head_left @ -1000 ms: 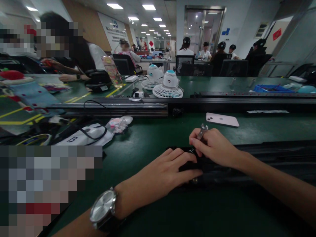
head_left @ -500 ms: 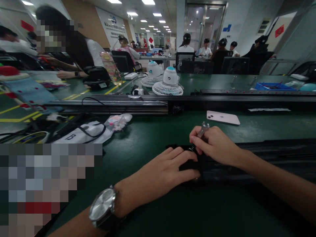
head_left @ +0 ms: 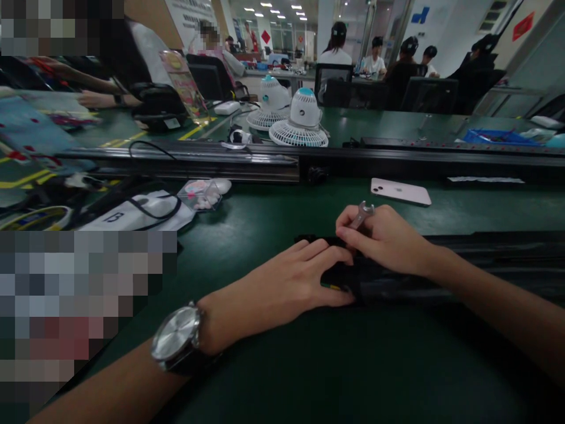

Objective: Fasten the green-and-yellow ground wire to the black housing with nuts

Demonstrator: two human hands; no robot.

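A silver open-end wrench (head_left: 362, 215) is pinched in my right hand (head_left: 386, 238), its jaw sticking up past the fingers. That hand is over the left end of a long dark bar (head_left: 459, 268), which lies across the green table and runs off to the right. My left hand (head_left: 286, 277), with a watch (head_left: 179, 333) on its wrist, grips the same end of the bar, thumb on the near side and fingers on the far side. A small yellow-green bit shows between thumb and forefinger. The wrench's lower end is hidden by my right hand.
A pink phone (head_left: 401, 192) lies beyond my right hand. Metal rails (head_left: 212, 165) cross the table farther back, with two white fans (head_left: 299, 121) behind them. At left are a clear box (head_left: 200, 194), a white bag (head_left: 136, 212) and cables. Several people sit in the background.
The view has tilted down, so the surroundings sit higher. Both hands stay at the bar's end, and the wrench remains in my right hand. The yellow-green bit now shows by my left thumb.
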